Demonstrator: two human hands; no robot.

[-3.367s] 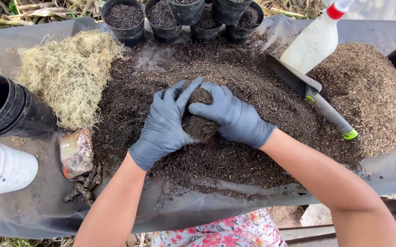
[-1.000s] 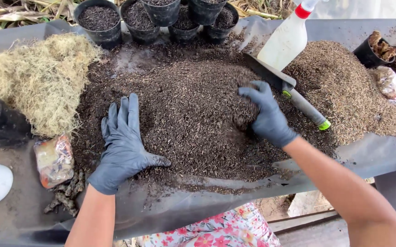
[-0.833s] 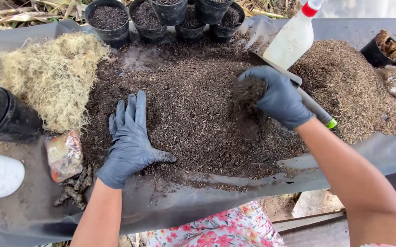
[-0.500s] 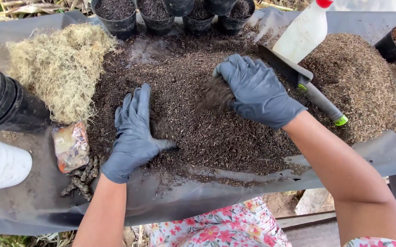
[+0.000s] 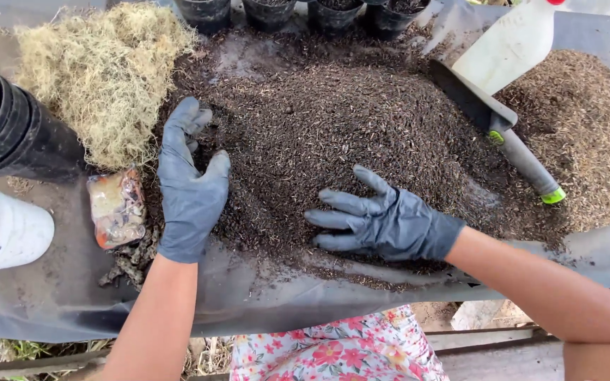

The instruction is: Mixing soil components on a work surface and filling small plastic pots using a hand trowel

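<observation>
While spread flat, rubbery gloved hands, left (image 5: pixel 191 187), right (image 5: pixel 387 222), press crumbly dark soil mound (image 5: pixel 347 127), beside stringy moss (image 5: pixel 104 70).

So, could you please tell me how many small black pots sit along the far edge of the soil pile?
4, all cut off by the top edge: far-left pot, second pot, third pot, far-right pot. More may lie outside the frame.
</observation>
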